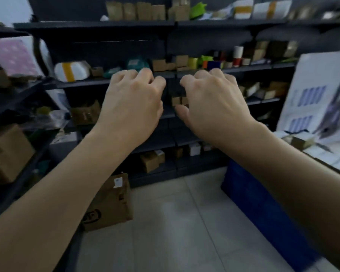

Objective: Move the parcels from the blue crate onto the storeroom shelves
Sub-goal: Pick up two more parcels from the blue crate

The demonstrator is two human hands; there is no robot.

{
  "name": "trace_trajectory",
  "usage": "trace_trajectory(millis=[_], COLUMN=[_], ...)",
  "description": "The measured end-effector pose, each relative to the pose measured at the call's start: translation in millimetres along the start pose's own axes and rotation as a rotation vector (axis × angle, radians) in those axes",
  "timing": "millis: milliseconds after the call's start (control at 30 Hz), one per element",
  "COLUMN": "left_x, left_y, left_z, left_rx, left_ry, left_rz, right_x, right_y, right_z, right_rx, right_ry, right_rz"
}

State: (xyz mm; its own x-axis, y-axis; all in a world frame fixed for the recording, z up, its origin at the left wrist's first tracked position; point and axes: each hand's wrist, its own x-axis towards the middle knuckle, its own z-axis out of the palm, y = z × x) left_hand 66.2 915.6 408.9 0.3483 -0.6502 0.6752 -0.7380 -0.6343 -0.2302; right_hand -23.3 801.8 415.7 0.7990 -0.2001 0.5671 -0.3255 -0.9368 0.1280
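My left hand (133, 101) and my right hand (214, 103) are both raised side by side in front of the dark storeroom shelves (114, 26). Their fingers are loosely curled and neither holds anything. The blue crate (263, 209) stands on the floor at the lower right, partly behind my right forearm; its inside is hidden. Small brown boxes (159, 64) and a white parcel with yellow tape (71, 71) sit on the shelf just beyond my knuckles. The picture is blurred.
A brown cardboard box (112, 205) leans on the floor by the shelf foot. A side rack on the left holds a large carton (6, 154). White boxes and sheets (314, 99) pile up at the right. Grey floor tiles (175, 222) lie between.
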Motion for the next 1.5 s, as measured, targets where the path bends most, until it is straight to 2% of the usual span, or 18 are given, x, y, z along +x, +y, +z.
trace_trajectory(millis=[433,700,867,1067,1267,1500], left_x=[132.5,190.6,228.7,293.1,348.5,382.7], left_y=[230.6,355.9,390.8,401.5,405.5,441.8], left_z=[99.9,165.8,216.0,287.6,365.5,451.8], left_rx=[-0.348,-0.558,-0.633,-0.717,-0.789,-0.860], left_ry=[0.106,0.012,-0.021,-0.068,-0.254,-0.453], left_rz=[0.289,0.449,0.498,0.509,0.512,0.461], right_x=[-61.0,-96.8,-85.7,-38.0,0.8,8.0], right_y=[248.1,370.6,415.3,462.5,517.0,575.3], right_z=[34.5,62.8,100.1,160.0,230.5,291.4], right_rx=[-0.141,-0.269,-0.317,-0.301,-0.221,-0.150], right_ry=[-0.124,-0.201,-0.246,-0.194,-0.200,-0.336], right_rz=[0.425,0.707,0.778,0.813,0.898,1.003])
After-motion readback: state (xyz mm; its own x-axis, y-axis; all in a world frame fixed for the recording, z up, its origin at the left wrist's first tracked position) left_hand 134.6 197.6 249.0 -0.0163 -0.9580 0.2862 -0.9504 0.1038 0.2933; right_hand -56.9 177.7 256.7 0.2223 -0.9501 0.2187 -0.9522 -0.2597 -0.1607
